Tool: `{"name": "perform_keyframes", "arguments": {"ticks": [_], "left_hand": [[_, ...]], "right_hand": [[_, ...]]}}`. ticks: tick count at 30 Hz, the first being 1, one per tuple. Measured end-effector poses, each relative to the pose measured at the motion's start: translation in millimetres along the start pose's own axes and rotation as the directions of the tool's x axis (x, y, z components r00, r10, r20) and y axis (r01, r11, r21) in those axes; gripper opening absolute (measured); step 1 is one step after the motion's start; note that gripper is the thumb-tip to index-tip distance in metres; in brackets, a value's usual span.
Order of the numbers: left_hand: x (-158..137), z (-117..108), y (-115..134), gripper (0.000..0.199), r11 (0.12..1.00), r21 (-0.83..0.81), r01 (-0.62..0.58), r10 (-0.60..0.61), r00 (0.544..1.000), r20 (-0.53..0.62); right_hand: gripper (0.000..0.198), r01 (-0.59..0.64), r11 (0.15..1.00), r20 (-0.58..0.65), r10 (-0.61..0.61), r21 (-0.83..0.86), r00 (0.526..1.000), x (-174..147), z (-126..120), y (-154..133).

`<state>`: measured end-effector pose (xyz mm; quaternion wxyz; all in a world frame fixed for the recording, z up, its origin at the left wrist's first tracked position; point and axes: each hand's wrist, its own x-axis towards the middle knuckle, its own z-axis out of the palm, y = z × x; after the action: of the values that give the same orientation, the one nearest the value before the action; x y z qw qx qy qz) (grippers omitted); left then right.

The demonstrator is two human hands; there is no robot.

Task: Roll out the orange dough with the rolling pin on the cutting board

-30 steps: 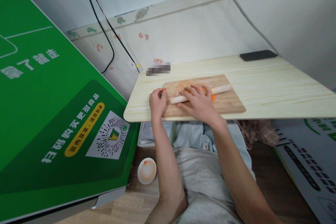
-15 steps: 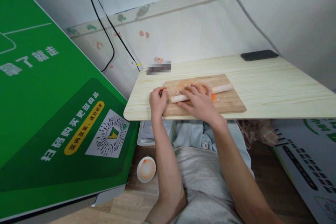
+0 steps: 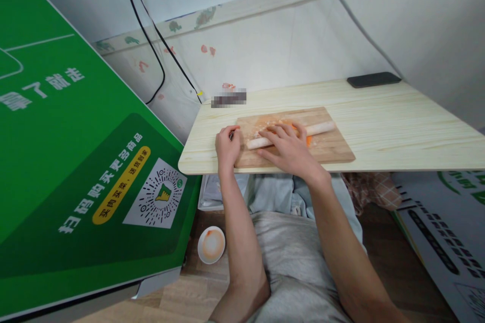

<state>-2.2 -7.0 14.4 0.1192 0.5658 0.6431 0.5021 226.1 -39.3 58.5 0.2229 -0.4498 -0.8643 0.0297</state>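
Observation:
A wooden cutting board (image 3: 326, 149) lies on a pale wooden table (image 3: 397, 131). Across the board lies a light wooden rolling pin (image 3: 318, 127), over a patch of orange food (image 3: 308, 140) partly hidden beneath it. My right hand (image 3: 290, 149) rests flat on the pin's middle, fingers spread, pressing down. My left hand (image 3: 227, 147) curls over the board's left edge, fingers bent on the rim.
A black phone (image 3: 373, 79) lies at the table's far right corner. A big green printed board (image 3: 76, 161) leans on the left. A small white bowl (image 3: 211, 245) with orange residue sits on the floor. Black cables (image 3: 151, 35) hang on the wall behind.
My right hand and the rolling pin have barely shifted on the board; the left hand stays on the board's edge.

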Motion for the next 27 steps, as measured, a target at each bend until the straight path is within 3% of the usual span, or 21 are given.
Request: {"name": "perform_keyframes", "arguments": {"ticks": [8,16,27], "left_hand": [[-0.8,-0.5,1.6,0.022,1.000,0.003,-0.005,0.005,1.000,-0.002],[-1.1,-0.6,0.6,0.022,1.000,0.013,-0.007,0.007,1.000,0.001],[-1.3,-0.5,1.5,0.022,1.000,0.012,-0.003,0.003,1.000,0.000]], "right_hand": [[0.047,-0.001,1.000,-0.050,0.001,-0.008,0.999,2.3,4.4,-0.9],[0.048,-0.008,0.999,-0.001,0.008,-0.034,1.000,-0.4,0.2,-2.4],[0.046,-0.013,1.000,-0.043,0.012,-0.019,0.999,0.5,1.4,-4.7]]}}
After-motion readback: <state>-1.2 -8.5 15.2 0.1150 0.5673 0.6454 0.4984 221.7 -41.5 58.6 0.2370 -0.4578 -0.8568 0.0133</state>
